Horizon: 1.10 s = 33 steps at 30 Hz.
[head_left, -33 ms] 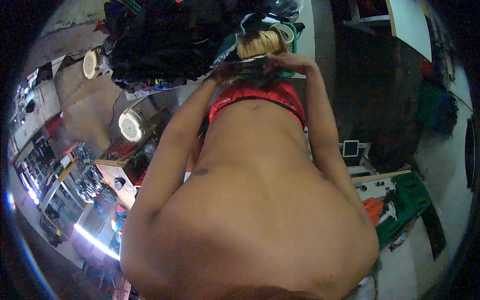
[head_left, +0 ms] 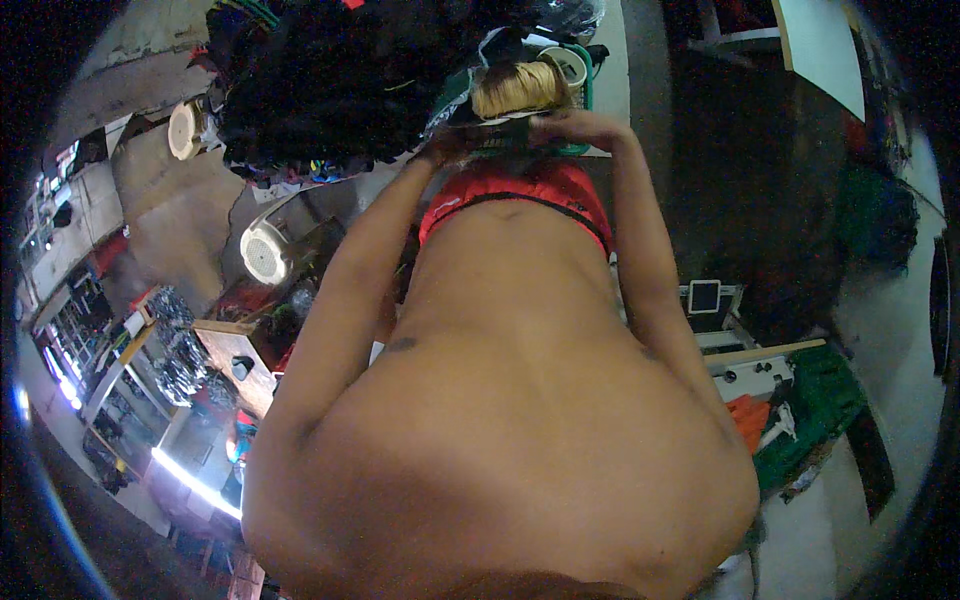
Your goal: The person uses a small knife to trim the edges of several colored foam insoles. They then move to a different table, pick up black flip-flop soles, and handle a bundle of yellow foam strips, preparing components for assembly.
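My left hand [head_left: 450, 147] and my right hand [head_left: 578, 127] are close together in front of my red shorts [head_left: 515, 185]. A dark piece, which looks like cloth [head_left: 512, 135], spans the gap between them. Both hands appear closed on its sides, though shadow hides most of the left fingers. Just beyond the hands lies a yellowish-brown bundle [head_left: 518, 90] with a pale edge under it. It rests by a green basket [head_left: 588, 85], which also has a round cream-coloured object [head_left: 566, 66] in it.
A large heap of black cloth [head_left: 330, 90] lies at the far left of my hands. Two cream plastic stools or chairs [head_left: 264, 252] stand to the left. A wooden-topped table [head_left: 232, 355] is at lower left, a machine [head_left: 755, 378] with green cloth [head_left: 820, 420] at right.
The right hand and the yellowish-brown bundle have shifted very slightly in view. The hold on the dark cloth looks the same.
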{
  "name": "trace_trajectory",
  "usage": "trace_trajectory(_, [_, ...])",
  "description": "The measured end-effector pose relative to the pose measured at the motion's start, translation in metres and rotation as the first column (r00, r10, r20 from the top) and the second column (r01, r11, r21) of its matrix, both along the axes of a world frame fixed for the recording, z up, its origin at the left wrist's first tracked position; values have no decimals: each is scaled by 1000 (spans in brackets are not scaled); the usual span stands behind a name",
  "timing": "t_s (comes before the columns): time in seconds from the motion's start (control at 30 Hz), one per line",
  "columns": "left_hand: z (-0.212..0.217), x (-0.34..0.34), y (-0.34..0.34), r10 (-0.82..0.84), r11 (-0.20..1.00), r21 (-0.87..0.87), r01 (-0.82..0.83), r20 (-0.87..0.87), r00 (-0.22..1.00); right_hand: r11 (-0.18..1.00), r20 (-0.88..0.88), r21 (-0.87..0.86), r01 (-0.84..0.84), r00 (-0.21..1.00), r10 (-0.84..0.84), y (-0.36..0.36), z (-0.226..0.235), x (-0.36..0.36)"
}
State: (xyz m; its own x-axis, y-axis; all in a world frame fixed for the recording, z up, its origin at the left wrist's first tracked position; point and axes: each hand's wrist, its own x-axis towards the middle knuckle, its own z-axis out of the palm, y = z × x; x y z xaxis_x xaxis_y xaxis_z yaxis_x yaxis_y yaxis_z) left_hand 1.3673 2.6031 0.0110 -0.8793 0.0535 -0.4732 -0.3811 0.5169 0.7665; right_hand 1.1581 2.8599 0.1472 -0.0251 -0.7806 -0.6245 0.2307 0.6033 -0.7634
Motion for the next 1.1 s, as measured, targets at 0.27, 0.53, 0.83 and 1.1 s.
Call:
trace_trajectory(0.27, [-4,16,-12,84,996,1,-84,43,996,978,-284,204,31,958,29,63,10,-6])
trace_trajectory(0.53, [-17,25,-16,167,986,-5,-167,72,983,964,-376,151,221,914,-150,109,-23,-20])
trace_trajectory(0.83, [-41,21,-11,-75,937,-340,77,19,997,988,-320,53,144,940,-120,71,1,-18])
trace_trajectory(1.1, [53,81,42,489,860,-149,-488,-32,872,984,-216,109,139,970,-114,61,1,-18])
